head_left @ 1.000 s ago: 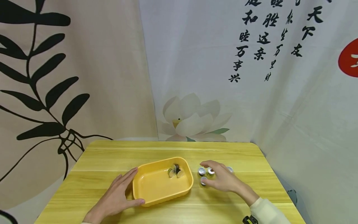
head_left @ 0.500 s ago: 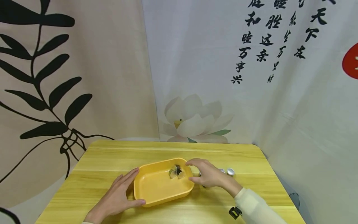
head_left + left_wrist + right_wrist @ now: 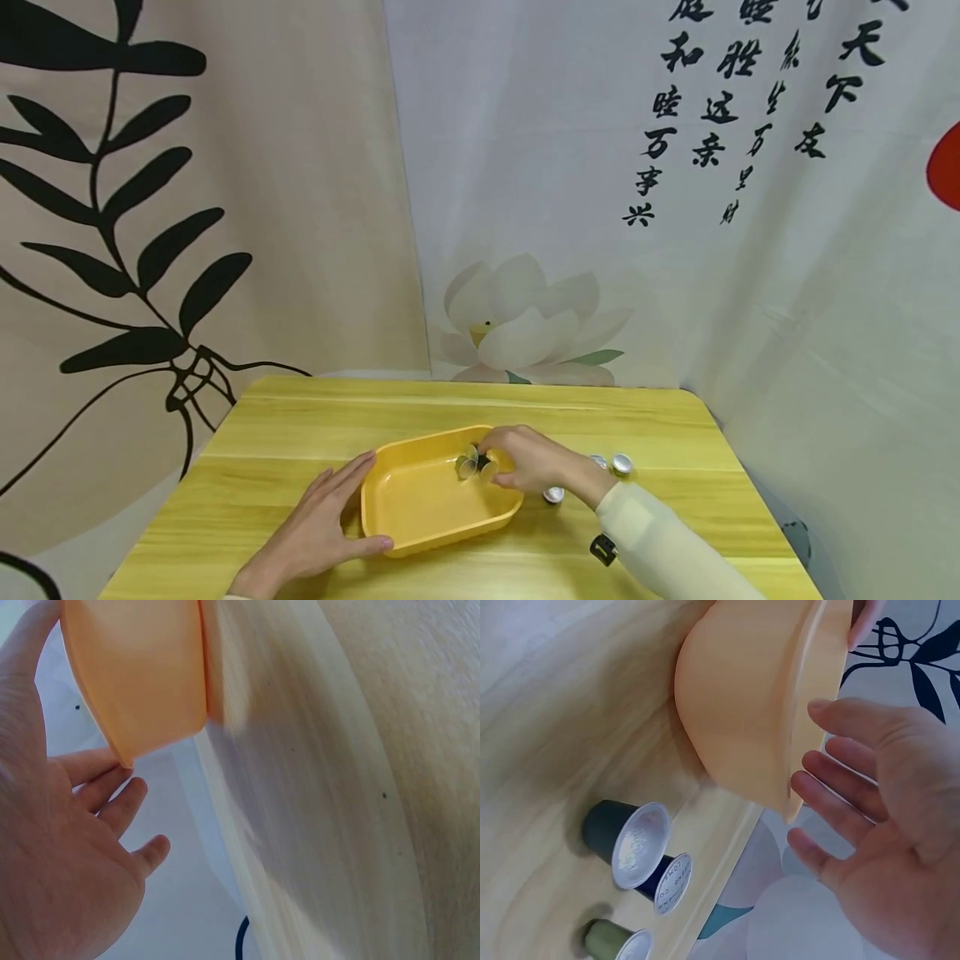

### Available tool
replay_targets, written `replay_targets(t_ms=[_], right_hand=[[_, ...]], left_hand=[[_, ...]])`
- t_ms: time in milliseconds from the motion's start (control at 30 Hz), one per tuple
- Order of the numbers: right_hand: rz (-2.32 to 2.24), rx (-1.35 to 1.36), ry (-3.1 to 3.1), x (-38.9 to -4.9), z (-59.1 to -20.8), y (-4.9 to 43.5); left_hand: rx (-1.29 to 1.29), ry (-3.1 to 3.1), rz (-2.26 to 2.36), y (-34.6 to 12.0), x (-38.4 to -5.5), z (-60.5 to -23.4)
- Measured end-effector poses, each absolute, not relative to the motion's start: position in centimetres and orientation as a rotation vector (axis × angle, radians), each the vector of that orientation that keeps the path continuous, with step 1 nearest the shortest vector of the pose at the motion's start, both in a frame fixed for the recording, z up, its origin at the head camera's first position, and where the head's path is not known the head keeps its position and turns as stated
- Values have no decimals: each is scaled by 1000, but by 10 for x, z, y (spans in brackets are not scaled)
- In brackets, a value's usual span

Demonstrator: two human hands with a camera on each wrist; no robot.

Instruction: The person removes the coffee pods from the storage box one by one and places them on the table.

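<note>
A yellow rectangular tray (image 3: 431, 534) lies on the table, with several coffee capsules (image 3: 466, 468) grouped at its far right corner. My left hand (image 3: 315, 521) spans the tray's left end, thumb on the near rim and fairly straight fingers on the far side. Reaching over the right rim, my right hand (image 3: 528, 462) has thumb and index finger apart beside those capsules. In the right wrist view no capsule shows between its fingers. To the right on the table are a dark green capsule (image 3: 604, 829), a dark blue capsule (image 3: 673, 883) and an olive capsule (image 3: 609, 940).
Beyond my right wrist, another silver-lidded capsule (image 3: 622, 464) sits on the wooden table (image 3: 360, 408). Printed curtains (image 3: 525, 167) hang behind the table's far edge. My right forearm hides some of the capsules in the head view.
My right hand has moved left from above the table capsules, across the right rim, to the capsules inside the tray. My left hand stays at the tray's left end. The head view has shifted slightly.
</note>
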State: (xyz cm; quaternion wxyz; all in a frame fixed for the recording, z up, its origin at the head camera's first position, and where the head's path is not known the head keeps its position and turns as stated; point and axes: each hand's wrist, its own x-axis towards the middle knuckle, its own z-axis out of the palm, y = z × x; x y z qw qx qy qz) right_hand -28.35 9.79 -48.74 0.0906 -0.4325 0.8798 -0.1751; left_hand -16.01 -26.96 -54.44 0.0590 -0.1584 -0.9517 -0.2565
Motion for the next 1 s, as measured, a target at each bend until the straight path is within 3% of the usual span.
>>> replay_targets(t_ms=[1000], right_hand=[[-356,-1284,2582,-301,-506,79]], left_hand=[[-435,-2911,-801,-269,-158,-539]])
